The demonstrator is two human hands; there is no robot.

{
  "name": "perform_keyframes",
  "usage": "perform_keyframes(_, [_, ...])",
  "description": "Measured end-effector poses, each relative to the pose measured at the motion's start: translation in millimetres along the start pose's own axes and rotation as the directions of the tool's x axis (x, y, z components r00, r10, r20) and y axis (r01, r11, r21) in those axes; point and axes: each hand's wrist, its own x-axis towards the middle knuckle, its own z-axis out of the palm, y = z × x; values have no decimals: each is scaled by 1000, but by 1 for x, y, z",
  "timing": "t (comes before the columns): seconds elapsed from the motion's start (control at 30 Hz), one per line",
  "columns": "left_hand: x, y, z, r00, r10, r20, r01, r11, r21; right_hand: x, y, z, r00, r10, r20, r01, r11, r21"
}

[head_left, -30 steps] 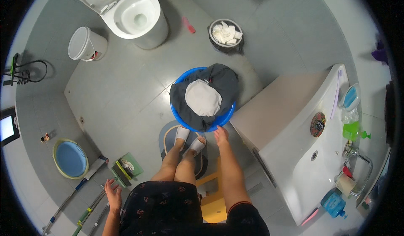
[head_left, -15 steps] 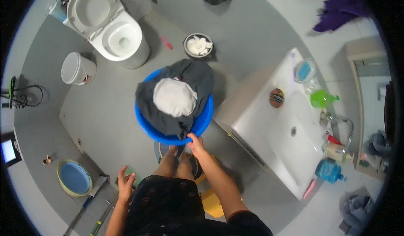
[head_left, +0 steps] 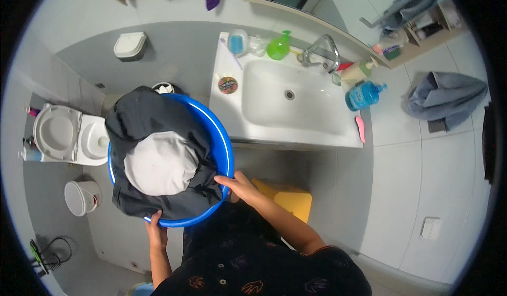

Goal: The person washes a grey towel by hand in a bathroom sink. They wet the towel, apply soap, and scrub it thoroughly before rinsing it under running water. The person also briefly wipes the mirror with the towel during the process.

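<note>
A round blue plastic basin (head_left: pixel 226 149) is held up in the air in front of me, left of the sink. It is filled with dark grey cloth (head_left: pixel 138 121) that drapes over its rim, with a light grey piece (head_left: pixel 159 162) on top. My left hand (head_left: pixel 155 226) grips the basin's near rim from below. My right hand (head_left: pixel 236 185) holds the rim on the right side.
A white washbasin (head_left: pixel 288 103) with a tap, a green bottle (head_left: pixel 278 47) and a blue bottle (head_left: pixel 362 95) stands ahead on the right. A toilet (head_left: pixel 68 133) and a small white bin (head_left: pixel 80 196) are at the left. A yellow stool (head_left: pixel 288 199) is below.
I have stood up and lifted the basin off the floor. My left hand has come onto its rim. The view has swung toward the sink.
</note>
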Motion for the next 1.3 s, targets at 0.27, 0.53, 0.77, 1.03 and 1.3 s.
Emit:
perform_keyframes(0.27, [27,-8,101,998,-18,56,12,994,105,-22,4,-125,975,-87,-202,105,991,78])
perform_keyframes(0.53, [21,-41,169,999,40,1,-40,981,188,32,-34,-340,719,-318,-618,203,947,-251])
perform_keyframes(0.77, [-10,-76,203,990,49,-131,-39,996,82,127,-85,-479,445,-703,-555,71,645,-760])
perform_keyframes(1.03, [-21,-88,208,960,43,-276,-17,995,94,222,-103,-567,718,-581,-384,-378,137,-915])
perform_keyframes(1.3, [-27,-90,217,942,32,-334,9,993,120,198,-49,-536,612,-771,-176,-95,149,-984])
